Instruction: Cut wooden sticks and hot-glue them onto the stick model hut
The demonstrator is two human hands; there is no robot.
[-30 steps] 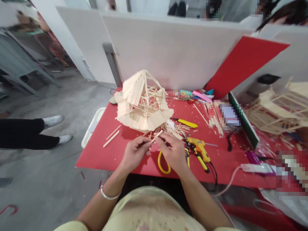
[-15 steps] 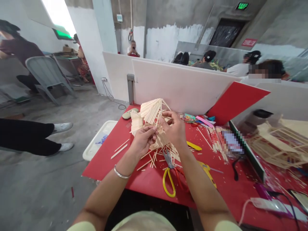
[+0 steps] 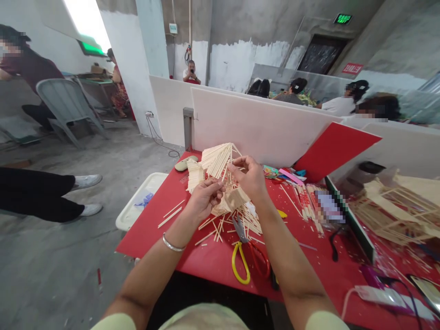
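Note:
A small house model of pale wooden sticks (image 3: 216,158), with slanted stick roofs, stands on the red table (image 3: 151,238). My left hand (image 3: 206,197) is closed at its lower front, thumb and forefinger pinching the end of a thin wooden stick (image 3: 224,173). Beside the roof edge my right hand (image 3: 250,178) is closed too, thumb and forefinger together; what lies between them is too small to make out. Loose cut sticks (image 3: 220,229) are scattered below the hands. Scissors (image 3: 242,247) with one yellow and one red handle lie between my forearms, blades pointing away.
A white partition (image 3: 261,119) borders the table's far side. Bundled sticks (image 3: 311,206) and dark-rimmed glasses (image 3: 334,243) lie right. Behind a green-edged board (image 3: 357,220) stands a larger stick model (image 3: 395,206). A white tray (image 3: 125,215) is left; a person's legs (image 3: 37,195) are farther left.
My right hand has shifted slightly and its fingers sit a little higher beside the roof. A stick panel under it shows more fully. My left hand keeps its pinch.

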